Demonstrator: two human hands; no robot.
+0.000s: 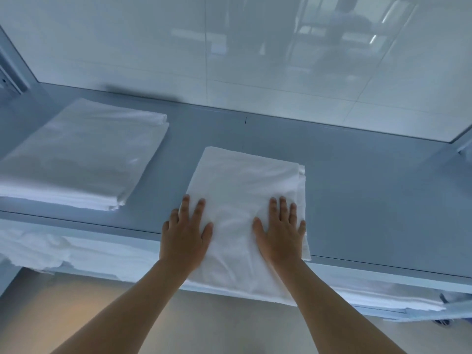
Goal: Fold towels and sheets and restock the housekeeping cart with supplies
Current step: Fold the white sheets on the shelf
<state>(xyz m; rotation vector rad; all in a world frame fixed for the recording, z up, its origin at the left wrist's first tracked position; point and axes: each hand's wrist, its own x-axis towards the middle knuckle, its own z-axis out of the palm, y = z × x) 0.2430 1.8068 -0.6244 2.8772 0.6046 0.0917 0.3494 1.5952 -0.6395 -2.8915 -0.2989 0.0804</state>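
Note:
A folded white sheet (245, 180) lies on the grey shelf (370, 200), its near end hanging over the shelf's front edge. My left hand (185, 233) presses flat on the sheet's left edge with straight fingers. My right hand (281, 231) lies flat on the sheet's right side, fingers spread. Further left on the same shelf sits a stack of folded white sheets (81, 154).
A glossy white tiled wall (229, 47) rises behind the shelf. A lower shelf holds more white linen (51, 251) on the left and folded linen (383, 295) on the right. Tan floor (63, 315) shows below. A metal upright (12, 70) stands at far left.

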